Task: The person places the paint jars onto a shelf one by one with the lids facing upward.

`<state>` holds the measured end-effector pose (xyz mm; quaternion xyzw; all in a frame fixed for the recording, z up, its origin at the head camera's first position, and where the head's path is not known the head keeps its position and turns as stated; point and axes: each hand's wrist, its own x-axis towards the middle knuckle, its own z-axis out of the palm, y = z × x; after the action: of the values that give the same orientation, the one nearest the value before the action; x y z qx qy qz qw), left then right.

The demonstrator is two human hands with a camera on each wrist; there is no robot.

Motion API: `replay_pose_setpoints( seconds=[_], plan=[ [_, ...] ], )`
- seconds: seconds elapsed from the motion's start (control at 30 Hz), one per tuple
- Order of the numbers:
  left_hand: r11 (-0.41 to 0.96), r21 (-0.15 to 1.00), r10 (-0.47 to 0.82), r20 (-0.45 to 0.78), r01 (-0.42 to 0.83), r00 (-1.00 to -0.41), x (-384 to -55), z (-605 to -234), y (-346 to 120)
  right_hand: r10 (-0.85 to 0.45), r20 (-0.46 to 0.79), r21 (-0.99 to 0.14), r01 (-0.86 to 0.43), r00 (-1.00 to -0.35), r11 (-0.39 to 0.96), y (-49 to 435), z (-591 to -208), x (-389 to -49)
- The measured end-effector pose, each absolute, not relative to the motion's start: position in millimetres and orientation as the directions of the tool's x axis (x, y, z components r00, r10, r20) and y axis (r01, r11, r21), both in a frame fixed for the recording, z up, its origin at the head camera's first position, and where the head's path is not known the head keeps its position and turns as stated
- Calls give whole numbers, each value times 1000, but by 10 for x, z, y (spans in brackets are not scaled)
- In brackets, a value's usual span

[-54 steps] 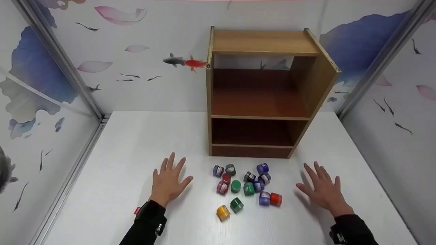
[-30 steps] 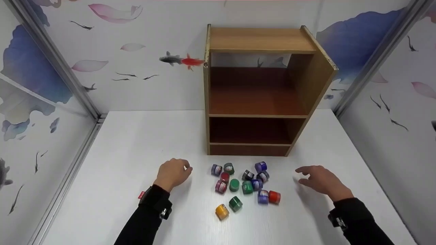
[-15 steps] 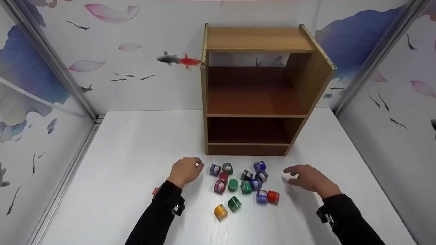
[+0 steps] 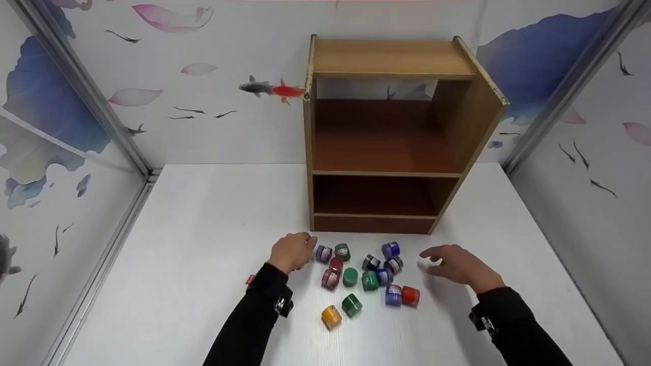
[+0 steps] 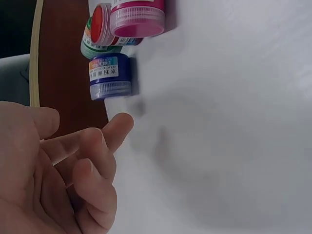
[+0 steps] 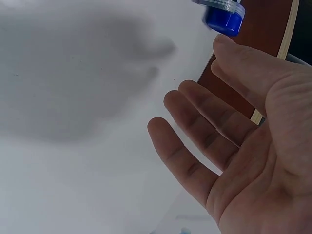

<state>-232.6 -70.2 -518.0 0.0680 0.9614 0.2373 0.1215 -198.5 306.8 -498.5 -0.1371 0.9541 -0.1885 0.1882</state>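
Several small paint jars with clear lids lie in a loose group on the white table. My left hand (image 4: 292,251) hovers just left of a dark blue jar (image 4: 323,253). In the left wrist view its fingers (image 5: 95,187) bend loosely with nothing between them, and a small gap separates them from the dark blue jar (image 5: 110,75). A pink jar (image 5: 138,19) shows beyond that one. To the right of the group, my right hand (image 4: 462,265) is held above the table, fingers relaxed and holding nothing. A blue jar (image 6: 225,18) appears past its fingertips in the right wrist view.
A brown wooden shelf unit (image 4: 374,223) stands behind the jars, with bare compartments facing me. A yellow jar (image 4: 331,317) and a dark green jar (image 4: 352,305) lie nearest me. Patterned white walls (image 4: 585,244) with metal corner posts enclose the table.
Both hands were spread flat-fingered at first, then their fingers bent. My left hand has moved right, up to the dark blue jar; my right hand has moved left toward the jars. The jars stay put.
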Motion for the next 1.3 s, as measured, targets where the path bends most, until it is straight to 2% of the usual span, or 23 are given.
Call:
replay_pose_setpoints(
  seconds=[0.37,0.57,0.7,0.9,1.07,1.2,1.3],
  plan=[
    [837,547,198,-293,6,-935,-2373,-5255,-596,-294,-341,-388,-151,-893,909,3003,-4976,-2076],
    [751,650,191,-386,-119,-903,-2418,-5329,-573,-285,-337,-389,-142,-897,910,3012,-4975,-2108],
    [718,678,178,-397,-157,-901,-2421,-5364,-564,-199,-303,-313,-100,-932,945,3052,-4954,-2148],
    [724,677,170,-365,-135,-915,-2399,-5390,-550,-39,-237,-229,17,-971,973,3153,-4844,-2265],
    [735,670,179,-342,-106,-923,-2387,-5433,-550,15,-156,-286,60,-988,956,3184,-4726,-2424],
    [731,674,179,-344,-110,-922,-2387,-5454,-540,2,-169,-440,77,-986,895,3210,-4627,-2544],
    [725,681,190,-345,-105,-919,-2395,-5455,-527,0,-176,-500,89,-984,861,3229,-4583,-2600]
  ],
)
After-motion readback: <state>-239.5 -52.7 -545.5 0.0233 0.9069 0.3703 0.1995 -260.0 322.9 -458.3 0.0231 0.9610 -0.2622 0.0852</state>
